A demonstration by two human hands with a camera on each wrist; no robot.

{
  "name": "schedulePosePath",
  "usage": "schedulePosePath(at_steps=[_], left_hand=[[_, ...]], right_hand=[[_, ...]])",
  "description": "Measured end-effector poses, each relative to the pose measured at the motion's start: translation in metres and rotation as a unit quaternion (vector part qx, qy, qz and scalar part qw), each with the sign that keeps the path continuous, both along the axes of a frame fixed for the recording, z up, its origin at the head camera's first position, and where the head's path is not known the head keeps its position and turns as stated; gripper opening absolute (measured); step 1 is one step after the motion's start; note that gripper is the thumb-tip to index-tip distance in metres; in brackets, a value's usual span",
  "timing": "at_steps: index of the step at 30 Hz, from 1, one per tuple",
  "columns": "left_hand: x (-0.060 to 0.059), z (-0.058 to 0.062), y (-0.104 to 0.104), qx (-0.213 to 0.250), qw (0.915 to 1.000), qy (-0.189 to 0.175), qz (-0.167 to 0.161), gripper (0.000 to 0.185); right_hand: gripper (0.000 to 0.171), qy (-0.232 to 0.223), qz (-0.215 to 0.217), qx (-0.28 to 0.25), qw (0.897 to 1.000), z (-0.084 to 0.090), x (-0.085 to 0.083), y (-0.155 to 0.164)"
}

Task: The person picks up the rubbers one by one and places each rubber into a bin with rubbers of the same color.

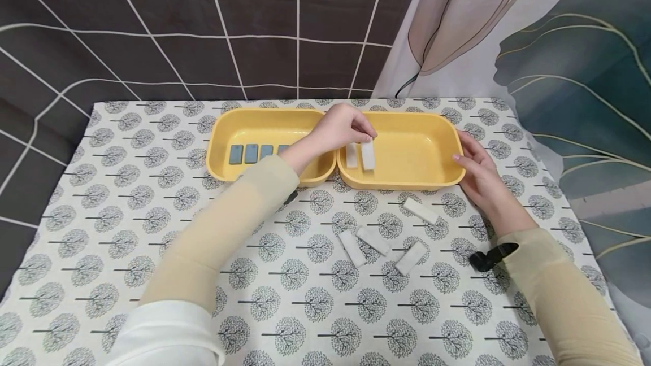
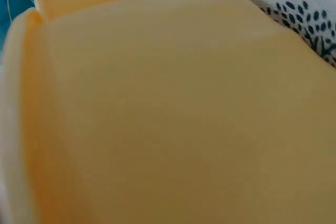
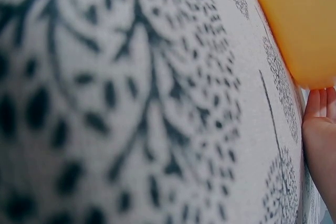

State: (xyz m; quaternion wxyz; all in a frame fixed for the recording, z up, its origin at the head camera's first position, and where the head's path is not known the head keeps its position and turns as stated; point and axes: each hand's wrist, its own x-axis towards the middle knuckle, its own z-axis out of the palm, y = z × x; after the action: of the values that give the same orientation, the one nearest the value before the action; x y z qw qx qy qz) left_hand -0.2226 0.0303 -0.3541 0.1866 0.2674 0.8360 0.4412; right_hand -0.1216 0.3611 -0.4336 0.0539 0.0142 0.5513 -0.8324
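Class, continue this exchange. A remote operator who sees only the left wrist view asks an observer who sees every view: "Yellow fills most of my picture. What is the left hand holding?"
Observer: The left hand pinches a white rectangular block near the left end of the right oblong yellow plastic tray.
Operator: Where is the right hand?
Observer: At that tray's right end, its thumb over the rim.
Operator: Are there loose blocks on the white tree-print cloth?
Observer: Yes, four white rectangular blocks lie scattered on the person's side of that tray.
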Motion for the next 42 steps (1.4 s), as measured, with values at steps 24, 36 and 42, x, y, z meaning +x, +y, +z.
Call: schedulePosePath(at_steps=[24, 36, 42], left_hand=[[-0.013, -0.01, 0.014, -0.082, 0.9949, 0.045, -0.037, 0.01], [-0.014, -0.01, 0.015, -0.115, 0.9902, 0.068, -0.039, 0.011], [-0.013, -0.011, 0.016, -0.135, 0.9865, 0.084, -0.04, 0.013]], right_hand=[[0.06, -0.008, -0.005, -0.01, 1.0, 0.0, 0.001, -0.001], [0.06, -0.002, 0.001, 0.001, 1.0, 0.0, 0.0, 0.0], [0.06, 0.002, 0.004, 0.012, 1.0, 0.001, 0.0, 0.0]])
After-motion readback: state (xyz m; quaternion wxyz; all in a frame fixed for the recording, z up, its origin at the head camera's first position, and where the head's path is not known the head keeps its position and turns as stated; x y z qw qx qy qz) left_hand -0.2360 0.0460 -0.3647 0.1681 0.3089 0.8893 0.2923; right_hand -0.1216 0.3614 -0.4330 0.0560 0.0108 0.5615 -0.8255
